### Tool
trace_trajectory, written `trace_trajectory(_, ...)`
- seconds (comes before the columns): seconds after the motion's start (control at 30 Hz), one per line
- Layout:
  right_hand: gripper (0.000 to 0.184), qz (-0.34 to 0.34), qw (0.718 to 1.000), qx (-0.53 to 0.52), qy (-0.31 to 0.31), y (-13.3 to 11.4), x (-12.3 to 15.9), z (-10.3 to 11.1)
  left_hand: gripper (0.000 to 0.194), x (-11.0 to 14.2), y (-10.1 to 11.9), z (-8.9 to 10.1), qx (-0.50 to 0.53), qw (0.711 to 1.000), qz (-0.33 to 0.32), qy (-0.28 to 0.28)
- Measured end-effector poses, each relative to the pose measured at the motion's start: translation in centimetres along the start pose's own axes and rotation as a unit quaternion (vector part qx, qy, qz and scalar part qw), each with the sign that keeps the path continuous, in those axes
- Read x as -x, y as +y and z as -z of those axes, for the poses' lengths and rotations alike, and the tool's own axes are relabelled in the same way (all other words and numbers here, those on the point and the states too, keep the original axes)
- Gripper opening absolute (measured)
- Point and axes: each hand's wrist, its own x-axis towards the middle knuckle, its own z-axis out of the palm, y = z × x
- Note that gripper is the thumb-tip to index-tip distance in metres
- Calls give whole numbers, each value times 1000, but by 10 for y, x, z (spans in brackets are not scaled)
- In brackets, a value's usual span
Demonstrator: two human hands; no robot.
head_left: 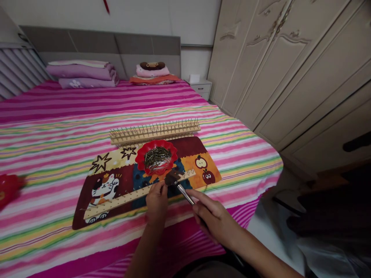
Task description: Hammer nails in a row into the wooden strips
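Note:
My right hand (216, 218) is wrapped round the handle of a hammer (185, 194), which has a shiny metal shaft and a dark head. The head is over a long, thin wooden strip (123, 199) lying slantwise on a patterned mat (185, 146). Nails stick up along the strip. My left hand (157, 200) is closed in a pinch at the strip's near edge, right beside the hammer head; anything between its fingertips is hidden. Just beyond the hands, a red scalloped bowl (140, 157) holds a pile of nails (158, 158).
Behind the bowl lie wooden strips (153, 136) bristling with upright nails. Everything rests on a bed with a striped sheet (58, 154). At the left edge is a red object (8, 189). Folded bedding (84, 73) sits by the headboard; a wardrobe (275, 58) stands right.

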Motion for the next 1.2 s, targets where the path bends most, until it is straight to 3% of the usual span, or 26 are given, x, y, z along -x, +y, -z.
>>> trace_trajectory(0.1, 45, 26, 999, 36, 2, 11, 17, 13, 20, 1, 0, 1, 26, 1000, 14, 0)
trace_trajectory(0.2, 44, 33, 995, 89, 8, 37, 31, 31, 24, 5, 2, 10, 40, 999, 3, 3)
trace_trajectory(0.3, 42, 52, 987, 152, -13, 69, 39, 46, 26, 2, 11, 29, -3, 997, -58, 43)
trace_trajectory(0.4, 42, 65, 979, 190, -32, 95, 41, 55, 24, -20, 26, 47, -106, 986, -116, 60)
trace_trajectory(0.5, 43, 65, 976, 205, -34, 107, 39, 58, 23, -54, 42, 52, -244, 960, -134, -7)
trace_trajectory(0.63, 44, 62, 976, 208, -26, 108, 35, 58, 27, -94, 56, 38, -392, 902, -107, -143)
trace_trajectory(0.7, 43, 60, 977, 204, -28, 107, 35, 58, 28, -105, 58, 30, -431, 880, -86, -181)
trace_trajectory(0.83, 44, 59, 980, 189, -29, 109, 35, 58, 28, -119, 57, 23, -452, 863, -73, -214)
trace_trajectory(1.0, 45, 52, 982, 179, -30, 114, 33, 59, 28, -125, 54, 23, -462, 845, -104, -250)
trace_trajectory(1.2, 44, 48, 983, 177, -22, 111, 32, 58, 25, -123, 47, 26, -446, 845, -140, -260)
